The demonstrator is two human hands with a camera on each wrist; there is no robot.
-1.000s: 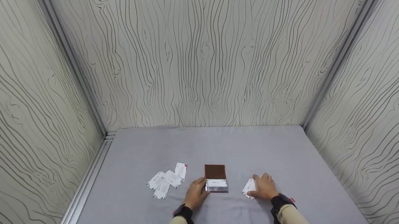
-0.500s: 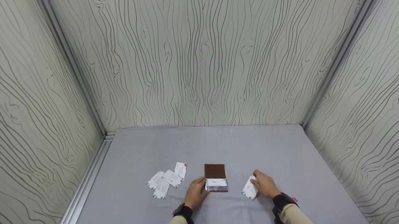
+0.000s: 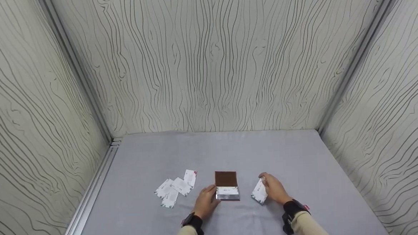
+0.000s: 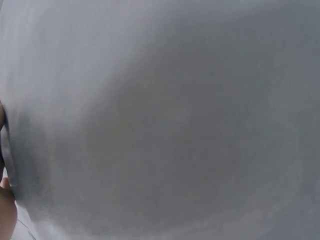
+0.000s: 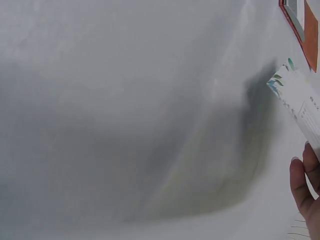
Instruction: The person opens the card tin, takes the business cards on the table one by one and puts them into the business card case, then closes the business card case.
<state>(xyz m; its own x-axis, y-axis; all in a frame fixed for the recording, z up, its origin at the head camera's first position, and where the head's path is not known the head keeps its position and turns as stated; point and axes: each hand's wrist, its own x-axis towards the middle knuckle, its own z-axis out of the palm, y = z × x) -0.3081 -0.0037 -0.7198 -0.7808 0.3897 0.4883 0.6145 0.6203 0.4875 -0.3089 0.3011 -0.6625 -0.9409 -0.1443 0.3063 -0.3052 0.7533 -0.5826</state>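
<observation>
We're pinching a floral-printed business card (image 3: 258, 192) with our right hand (image 3: 276, 191), between the open card case (image 3: 226, 178) and the table's (image 3: 304, 155) right edge; our left hand (image 3: 204, 203) grips the case's left side. The card looks light, springy, easily creased: we'd hold its edges.

Head view evenly, moderately lit; faint soft shadows on cloth-covered table (image 3: 279, 156); print on white card (image 3: 258, 193) too small to read. Wrist views dimmer, hazy, broad soft-edged shadows across table. Left wrist view nearly featureless; right wrist view's lettering soft.
</observation>
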